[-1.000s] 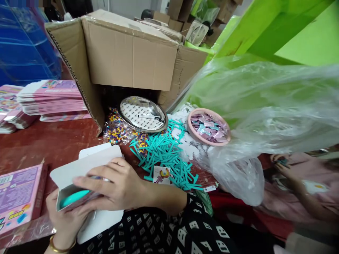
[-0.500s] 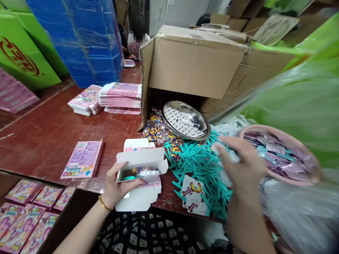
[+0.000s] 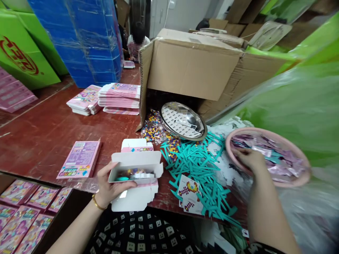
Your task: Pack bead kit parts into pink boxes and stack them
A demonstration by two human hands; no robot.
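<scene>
My left hand (image 3: pixel 109 183) is closed around an open carton (image 3: pixel 136 158), its white flaps spread and its opening facing me. Inside the carton lie a teal piece (image 3: pixel 122 179), white pieces (image 3: pixel 144 175) and a bag of coloured bits, partly hidden. Flat unfolded cartons (image 3: pixel 131 201) lie under it on the table. On the right, my right hand (image 3: pixel 249 158) reaches into a pink basin (image 3: pixel 304 158) of small shiny packets (image 3: pixel 286 162). Its fingers are bent together at the packets near the left rim; what is between them is hidden.
Teal plastic sticks (image 3: pixel 196 165) are heaped mid-table, beside printed cards (image 3: pixel 188 187) and a steel bowl (image 3: pixel 182 120). A closed pink box (image 3: pixel 79 158) lies left. Stacked flat cartons (image 3: pixel 120 98) stand behind. A big cardboard box (image 3: pixel 190 63) rises at the back; packed boxes (image 3: pixel 23 222) fill one at lower left.
My right hand has moved from above the teal sticks, right and down into the pink basin. My left hand still holds the carton, shifted slightly left in view.
</scene>
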